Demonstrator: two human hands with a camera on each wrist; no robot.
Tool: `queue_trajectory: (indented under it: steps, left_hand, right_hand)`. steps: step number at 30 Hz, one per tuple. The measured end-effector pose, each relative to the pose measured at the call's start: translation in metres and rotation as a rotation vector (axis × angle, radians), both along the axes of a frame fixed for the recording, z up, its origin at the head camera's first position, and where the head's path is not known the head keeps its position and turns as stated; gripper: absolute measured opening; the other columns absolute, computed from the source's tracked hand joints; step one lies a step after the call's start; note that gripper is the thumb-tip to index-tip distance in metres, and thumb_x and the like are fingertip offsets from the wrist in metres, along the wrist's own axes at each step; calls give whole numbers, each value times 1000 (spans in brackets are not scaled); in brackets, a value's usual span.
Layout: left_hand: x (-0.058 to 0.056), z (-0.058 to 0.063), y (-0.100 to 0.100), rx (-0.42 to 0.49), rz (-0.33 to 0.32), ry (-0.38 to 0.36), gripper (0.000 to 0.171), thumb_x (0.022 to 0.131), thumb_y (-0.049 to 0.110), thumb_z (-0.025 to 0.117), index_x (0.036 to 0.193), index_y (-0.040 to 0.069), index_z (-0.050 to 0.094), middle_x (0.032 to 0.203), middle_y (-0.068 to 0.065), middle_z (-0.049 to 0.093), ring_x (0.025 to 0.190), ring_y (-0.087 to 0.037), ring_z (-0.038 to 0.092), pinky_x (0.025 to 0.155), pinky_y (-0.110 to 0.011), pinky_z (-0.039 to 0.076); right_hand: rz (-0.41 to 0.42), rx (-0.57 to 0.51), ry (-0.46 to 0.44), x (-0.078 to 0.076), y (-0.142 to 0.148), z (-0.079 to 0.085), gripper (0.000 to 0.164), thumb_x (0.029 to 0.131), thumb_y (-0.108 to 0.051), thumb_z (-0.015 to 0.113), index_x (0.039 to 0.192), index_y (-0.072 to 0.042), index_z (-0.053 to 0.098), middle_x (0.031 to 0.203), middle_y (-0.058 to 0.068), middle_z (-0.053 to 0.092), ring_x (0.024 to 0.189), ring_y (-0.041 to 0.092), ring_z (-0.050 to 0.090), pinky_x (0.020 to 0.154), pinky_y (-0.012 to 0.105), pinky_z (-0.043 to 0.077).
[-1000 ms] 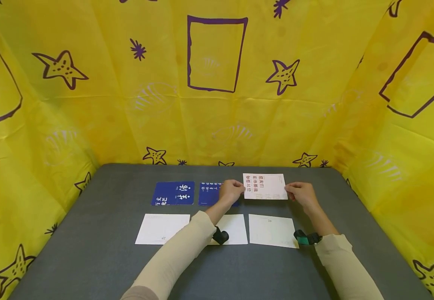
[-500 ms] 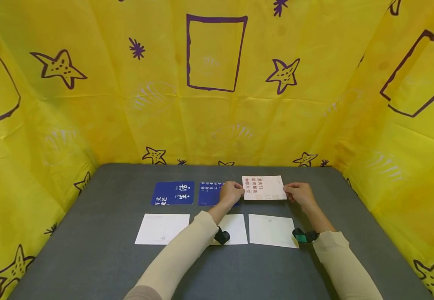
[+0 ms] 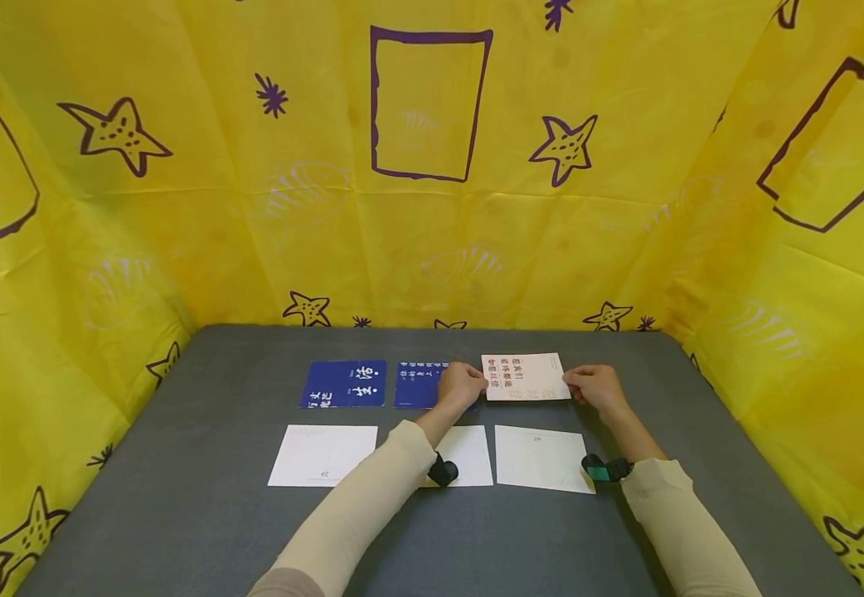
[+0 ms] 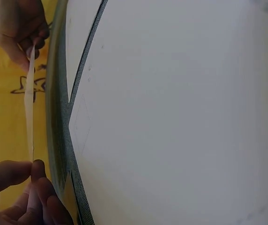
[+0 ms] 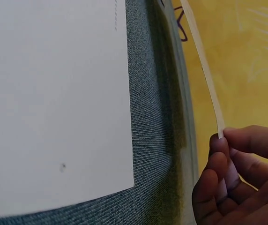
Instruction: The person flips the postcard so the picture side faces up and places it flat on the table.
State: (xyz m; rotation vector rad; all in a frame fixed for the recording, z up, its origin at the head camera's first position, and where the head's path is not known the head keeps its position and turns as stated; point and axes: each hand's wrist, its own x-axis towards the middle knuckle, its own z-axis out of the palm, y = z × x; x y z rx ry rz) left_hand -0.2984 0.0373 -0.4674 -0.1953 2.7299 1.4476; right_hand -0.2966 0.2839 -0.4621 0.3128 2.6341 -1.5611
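Note:
A pale pink card with red Chinese characters [image 3: 525, 376] is held between both hands at the back right of the table. My left hand [image 3: 460, 386] pinches its left edge between thumb and fingers, and that arm crosses over the front middle white card [image 3: 469, 456]. On the opposite edge, my right hand [image 3: 598, 388] pinches the card the same way. Both wrist views show the pink card edge-on, as a thin strip [image 5: 206, 70] raised above the table. Part of a blue card with white characters [image 3: 417, 385] is hidden behind my left hand.
Another blue card [image 3: 344, 384] lies at the back left. Two more white cards, one at the front left [image 3: 320, 452] and one at the front right [image 3: 540, 458], lie on the dark grey table [image 3: 163, 481]. Yellow patterned cloth [image 3: 290, 249] encloses the back and sides.
The pink card has tipped and come slightly nearer and lower, with both hands still pinching its edges. The cards on the table have stayed in place.

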Motion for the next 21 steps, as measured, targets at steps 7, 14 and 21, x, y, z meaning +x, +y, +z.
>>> queue_trajectory:
  steps: [7, 14, 21]
  left_hand:
    - [2, 1, 0, -75, -48, -7, 7, 79, 14, 74, 84, 9, 75, 82, -4, 72, 69, -16, 57, 56, -24, 37]
    - [3, 2, 1, -174, -119, -10, 9, 77, 13, 75, 86, 8, 76, 84, -3, 73, 67, -15, 55, 55, -24, 38]
    - [5, 4, 4, -267, -169, -11, 9, 80, 13, 73, 86, 8, 77, 86, -4, 74, 66, -15, 52, 58, -25, 38]
  right_hand:
    - [-9, 23, -28, 0, -1, -2, 27, 92, -11, 62, 106, 12, 65, 66, -2, 60, 58, 12, 52, 55, 25, 47]
    - [-2, 39, -40, 1, 1, -6, 27, 91, -10, 62, 106, 12, 66, 65, -2, 61, 58, 12, 52, 55, 26, 47]
    - [2, 55, -28, 0, 1, -11, 26, 91, -8, 62, 104, 13, 67, 62, -3, 61, 55, 11, 52, 53, 25, 46]
